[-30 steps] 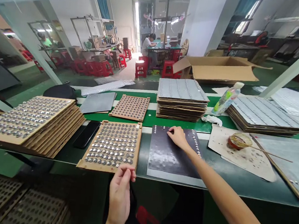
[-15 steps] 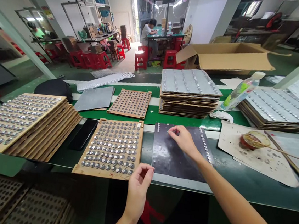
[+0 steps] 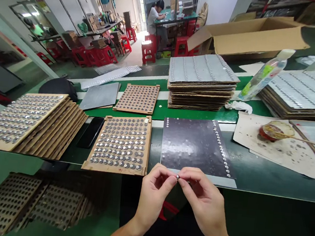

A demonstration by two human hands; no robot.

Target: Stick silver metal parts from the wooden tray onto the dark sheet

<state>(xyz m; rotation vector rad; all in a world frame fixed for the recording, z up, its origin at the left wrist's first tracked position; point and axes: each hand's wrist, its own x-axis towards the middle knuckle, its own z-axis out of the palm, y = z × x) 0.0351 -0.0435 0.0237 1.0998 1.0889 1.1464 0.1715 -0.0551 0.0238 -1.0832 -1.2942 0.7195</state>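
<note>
My left hand [image 3: 153,194] and my right hand [image 3: 203,203] meet at the table's near edge, fingertips pinched together on one small round metal piece [image 3: 177,177]. Just beyond them lies a dark sheet [image 3: 192,146] with a row of small metal pieces down its right edge and a short row at its top left. To its left sits a wooden hole tray [image 3: 121,144] filled with several metal pieces.
A stack of filled wooden trays [image 3: 24,122] stands at the left, and a phone [image 3: 90,131] lies beside it. Behind are a stack of grey boards [image 3: 200,81], a bottle [image 3: 263,74], a cardboard box [image 3: 253,34] and a glue dish [image 3: 274,130]. A person works at a far table.
My right hand left the top of the dark sheet and came back to the near edge. My left hand moved right to meet it, and both now pinch one small piece.
</note>
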